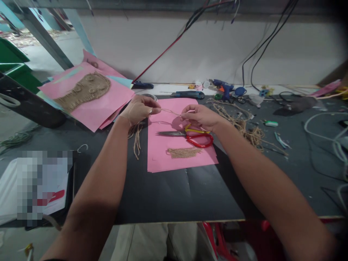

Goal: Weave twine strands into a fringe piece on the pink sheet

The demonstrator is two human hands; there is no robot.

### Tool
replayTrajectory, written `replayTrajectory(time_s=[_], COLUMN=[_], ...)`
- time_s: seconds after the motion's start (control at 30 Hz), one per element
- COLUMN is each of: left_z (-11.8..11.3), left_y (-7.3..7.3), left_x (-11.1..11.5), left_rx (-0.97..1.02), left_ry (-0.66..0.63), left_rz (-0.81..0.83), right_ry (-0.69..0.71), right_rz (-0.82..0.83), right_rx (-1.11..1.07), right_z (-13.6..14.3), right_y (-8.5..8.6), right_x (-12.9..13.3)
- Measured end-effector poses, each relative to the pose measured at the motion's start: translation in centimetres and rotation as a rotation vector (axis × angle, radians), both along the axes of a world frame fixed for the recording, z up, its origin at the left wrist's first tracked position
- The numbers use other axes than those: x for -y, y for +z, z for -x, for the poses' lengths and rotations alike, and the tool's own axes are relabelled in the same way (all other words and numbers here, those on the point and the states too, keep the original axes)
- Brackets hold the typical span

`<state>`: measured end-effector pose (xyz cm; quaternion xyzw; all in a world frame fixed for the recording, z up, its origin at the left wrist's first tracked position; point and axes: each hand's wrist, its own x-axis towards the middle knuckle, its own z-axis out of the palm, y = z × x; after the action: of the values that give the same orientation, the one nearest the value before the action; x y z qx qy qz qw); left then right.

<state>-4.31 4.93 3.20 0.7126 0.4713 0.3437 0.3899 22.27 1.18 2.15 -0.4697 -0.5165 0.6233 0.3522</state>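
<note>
A strand of jute twine point(170, 111) spans the gap between my two hands above a stack of pink paper point(160, 163). My left hand point(140, 110) pinches one end, and more twine loops round its back. The other end sits between the closed fingertips of my right hand point(199, 116). Scissors point(174, 133) with red and yellow handles lie on the paper just below my right hand, their blades pointing left. Nearer to me, a small patch of twine rows point(183, 153) rests on the same paper. Loose twine lengths point(137, 143) hang or lie below my left hand.
Pink sheets point(95, 112) bearing a twine-covered shape point(87, 88) lie at the left. A utility knife point(189, 94) and a blue glue gun point(224, 88) are along the back. Tangled twine point(252, 136) and white cables point(312, 119) spread over the right side.
</note>
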Motion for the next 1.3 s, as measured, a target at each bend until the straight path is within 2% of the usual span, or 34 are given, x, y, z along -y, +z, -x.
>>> replayTrajectory(time_s=[0.2, 0.37, 0.5, 0.77, 1.1, 1.3], left_z=[0.4, 0.3, 0.3, 0.4, 0.1, -0.4], left_y=[-0.3, -0.2, 0.0, 0.1, 0.6, 1.1], left_x=[-0.2, -0.2, -0.1, 0.0, 0.4, 0.1], left_rx=[-0.056, -0.111, -0.182, -0.252, -0.340, -0.387], left_ry=[-0.028, -0.041, -0.065, -0.104, -0.109, -0.090], left_rz=[-0.012, 0.021, 0.067, 0.077, 0.123, 0.033], right_ry=[-0.064, -0.138, -0.116, -0.137, -0.116, -0.112], right_rz=[-0.038, -0.137, -0.196, -0.143, -0.140, -0.193], right_rx=[-0.010, 0.222, 0.355, 0.242, 0.244, 0.322], right_z=[-0.7, -0.6, -0.7, -0.7, -1.0, -0.8], right_y=[0.0, 0.3, 0.3, 0.4, -0.2, 0.1], right_x=[-0.5, -0.4, -0.4, -0.4, -0.6, -0.5])
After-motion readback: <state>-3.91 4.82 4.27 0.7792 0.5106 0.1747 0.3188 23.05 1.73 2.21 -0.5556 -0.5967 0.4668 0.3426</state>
